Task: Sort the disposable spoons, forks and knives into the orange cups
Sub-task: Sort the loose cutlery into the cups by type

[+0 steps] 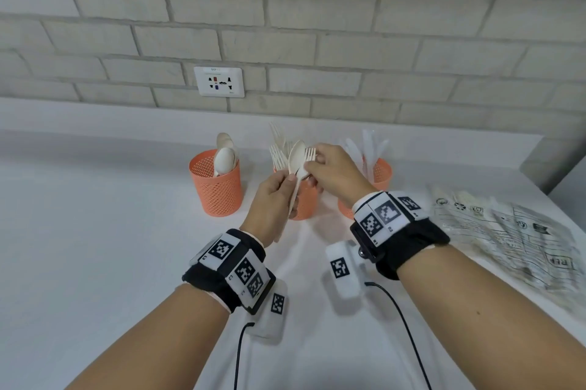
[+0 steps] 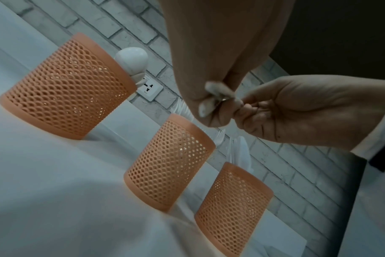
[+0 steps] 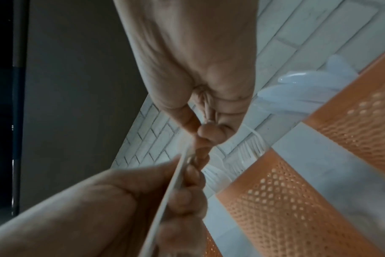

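Three orange mesh cups stand in a row: the left cup holds spoons, the middle cup holds forks, and the right cup holds clear knives. Above the middle cup my left hand grips the handle of a cream spoon, bowl up. My right hand pinches a cream fork just below its tines, right beside the spoon. Whether my left hand also holds the fork's handle is hidden.
A pile of empty clear wrappers lies on the white counter at the right. A brick wall with a socket rises behind the cups. Camera cables trail from both wrists toward me.
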